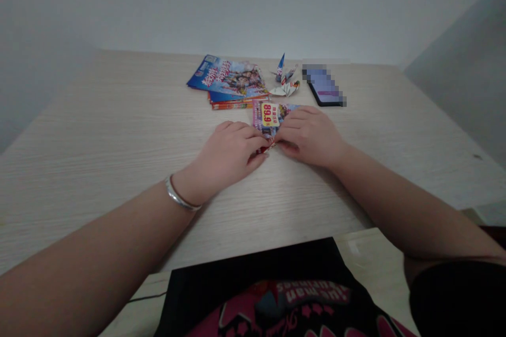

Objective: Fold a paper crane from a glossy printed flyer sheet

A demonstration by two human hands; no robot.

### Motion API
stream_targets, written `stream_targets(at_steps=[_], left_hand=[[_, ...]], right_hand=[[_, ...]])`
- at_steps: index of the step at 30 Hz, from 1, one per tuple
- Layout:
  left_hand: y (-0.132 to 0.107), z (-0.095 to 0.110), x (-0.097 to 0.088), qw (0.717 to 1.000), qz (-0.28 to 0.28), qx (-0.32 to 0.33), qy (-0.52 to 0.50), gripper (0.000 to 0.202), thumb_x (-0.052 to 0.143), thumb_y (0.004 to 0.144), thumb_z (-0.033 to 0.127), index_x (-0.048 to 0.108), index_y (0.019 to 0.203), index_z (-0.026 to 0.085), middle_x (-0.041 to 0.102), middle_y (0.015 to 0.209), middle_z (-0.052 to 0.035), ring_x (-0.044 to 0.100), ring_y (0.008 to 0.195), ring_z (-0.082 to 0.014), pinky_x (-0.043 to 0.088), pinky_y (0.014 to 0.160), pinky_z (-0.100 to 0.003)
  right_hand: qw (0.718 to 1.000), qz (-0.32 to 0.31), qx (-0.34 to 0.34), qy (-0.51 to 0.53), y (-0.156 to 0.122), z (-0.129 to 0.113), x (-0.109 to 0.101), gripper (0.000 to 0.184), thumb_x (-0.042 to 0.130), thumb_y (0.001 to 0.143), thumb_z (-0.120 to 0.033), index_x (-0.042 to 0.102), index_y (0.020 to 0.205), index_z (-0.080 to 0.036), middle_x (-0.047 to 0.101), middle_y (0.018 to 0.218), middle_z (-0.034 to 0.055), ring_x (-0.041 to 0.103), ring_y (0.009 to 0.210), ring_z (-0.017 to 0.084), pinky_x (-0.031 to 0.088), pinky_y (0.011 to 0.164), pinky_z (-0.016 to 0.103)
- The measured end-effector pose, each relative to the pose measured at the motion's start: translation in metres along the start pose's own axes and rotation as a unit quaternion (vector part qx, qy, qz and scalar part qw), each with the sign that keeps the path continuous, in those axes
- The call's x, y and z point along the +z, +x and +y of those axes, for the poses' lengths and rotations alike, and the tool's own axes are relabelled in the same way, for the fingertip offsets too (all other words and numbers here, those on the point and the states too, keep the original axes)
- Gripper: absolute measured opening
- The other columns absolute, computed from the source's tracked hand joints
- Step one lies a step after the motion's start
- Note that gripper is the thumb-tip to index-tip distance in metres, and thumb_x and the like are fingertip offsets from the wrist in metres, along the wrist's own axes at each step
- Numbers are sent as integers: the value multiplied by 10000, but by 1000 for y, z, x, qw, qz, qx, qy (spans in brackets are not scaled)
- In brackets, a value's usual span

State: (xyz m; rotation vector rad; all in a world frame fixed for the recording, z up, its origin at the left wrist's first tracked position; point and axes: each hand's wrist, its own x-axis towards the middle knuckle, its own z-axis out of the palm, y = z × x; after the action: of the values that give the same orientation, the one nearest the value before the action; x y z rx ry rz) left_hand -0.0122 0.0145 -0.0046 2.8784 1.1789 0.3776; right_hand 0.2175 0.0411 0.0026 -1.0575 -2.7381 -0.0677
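A printed paper leaflet [271, 116] with a yellow price patch lies on the table between my hands. Its near edge looks folded up in a narrow strip. My left hand [239, 147], with a silver bangle at the wrist, pinches that edge from the left between thumb and fingers. From the right, my right hand [310, 134] grips the same edge, its fingers covering the leaflet's right part. The two sets of fingertips almost meet. Parts of the fold are hidden beneath them.
Behind the leaflet, a stack of blue and orange leaflets [227, 76] lies at the left. Beside it stand folded paper cranes [285, 81], and a phone [326, 87] lies to their right. The pale wooden table [118, 116] backs onto a wall [237, 5].
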Motion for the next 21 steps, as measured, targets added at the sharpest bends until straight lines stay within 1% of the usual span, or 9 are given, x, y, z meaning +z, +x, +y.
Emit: stream_targets(at_steps=[2,4,6,8,11,16,21], left_hand=[[1,3,-2,999,19,-28,-10,303,534,1014,361,763,1135,204,791,1096,-79,703,1032,-280,495,912,-451],[2,5,-5,998,35,-60,-8,304,525,1011,369,773,1040,196,792,984,-81,704,952,-271,486,862,-436],[3,7,-7,996,45,-81,1,324,513,1009,375,769,943,188,778,905,-87,694,904,-272,474,832,-436],[4,8,-8,995,52,-82,2,312,523,998,371,758,904,189,768,883,-83,687,898,-274,461,829,-435],[4,7,-7,995,56,-80,-8,254,566,969,353,746,900,188,760,860,-71,684,887,-264,439,817,-416],[4,7,-7,995,64,-77,-4,246,563,965,320,745,864,188,752,841,-69,677,857,-254,413,799,-406],[2,4,-9,994,88,-69,-7,231,575,961,333,740,861,205,744,825,-50,665,841,-234,412,806,-391]], right_hand=[[1000,25,18,-2,2,-9,-1,208,556,931,-284,761,957,-263,779,1027,65,634,1071,283,412,1005,435],[998,48,33,10,4,-17,-1,169,586,904,-269,750,937,-246,775,1007,73,636,1056,288,418,984,431],[996,57,56,29,6,-22,0,144,598,891,-261,738,915,-237,767,965,75,637,1001,282,427,947,423],[995,61,73,41,7,-25,2,119,611,872,-254,726,895,-231,760,926,71,632,946,272,427,910,413],[993,80,74,46,7,-27,5,106,617,843,-241,714,873,-210,754,888,68,630,898,258,419,883,399],[992,103,56,49,6,-25,4,94,608,824,-218,700,840,-205,753,881,62,627,891,247,400,894,390],[991,110,61,51,4,-22,0,103,602,818,-204,698,853,-209,741,862,50,608,866,233,388,891,385]])
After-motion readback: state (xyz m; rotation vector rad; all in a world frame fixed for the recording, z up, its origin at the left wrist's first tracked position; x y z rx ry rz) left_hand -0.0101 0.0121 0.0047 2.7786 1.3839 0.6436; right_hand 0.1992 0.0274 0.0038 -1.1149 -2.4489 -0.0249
